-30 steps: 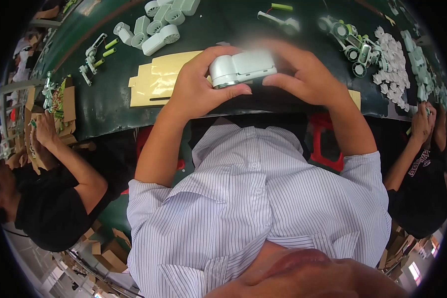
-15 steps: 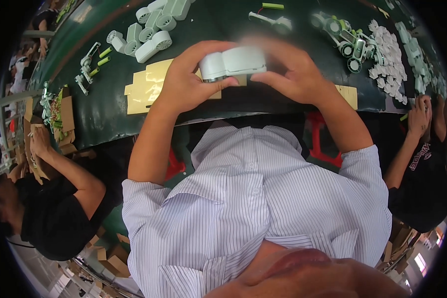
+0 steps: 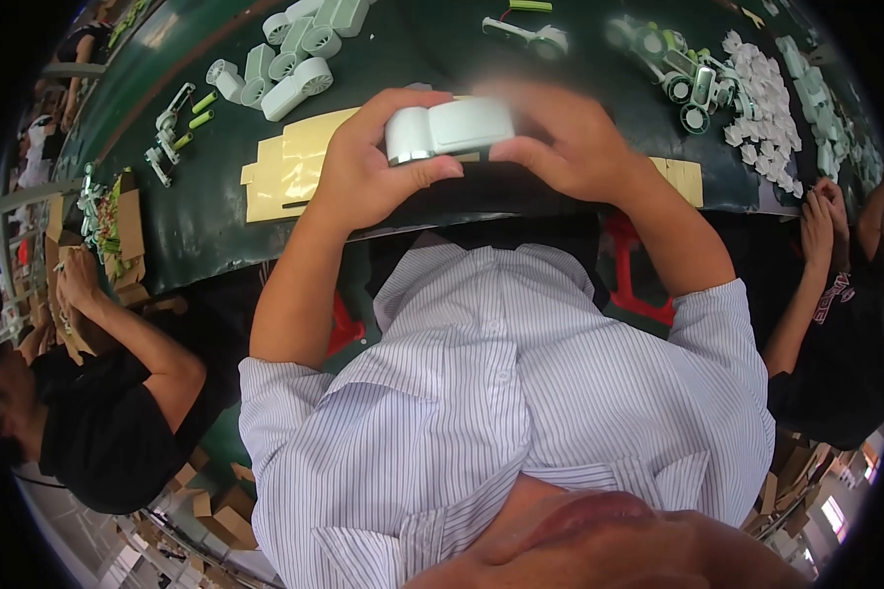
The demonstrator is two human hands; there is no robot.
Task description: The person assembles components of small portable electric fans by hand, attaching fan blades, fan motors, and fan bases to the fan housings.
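Note:
A pale mint plastic fan housing [image 3: 452,130] is held up between both hands above the table's near edge. It has a rounded end at its left and a longer body at its right. My left hand [image 3: 378,162] wraps round the rounded end, thumb along the lower side. At the other end, my right hand [image 3: 565,137] grips with its thumb below, its fingers blurred and partly hidden behind the housing. Yellow cardboard sheets [image 3: 300,172] lie on the green table just beyond my left forearm, and another yellow piece [image 3: 680,181] is beside my right forearm.
Several mint fan housings [image 3: 300,88] lie at the back left, with inner parts and green batteries [image 3: 201,120] nearby. A half-assembled piece [image 3: 525,34] is at the back. White small parts [image 3: 761,118] are heaped at the right. Co-workers sit on both sides [image 3: 118,402].
The housing has tipped slightly in my hands, so more of its upper face shows. Both hands stay closed on it and have shifted only a little.

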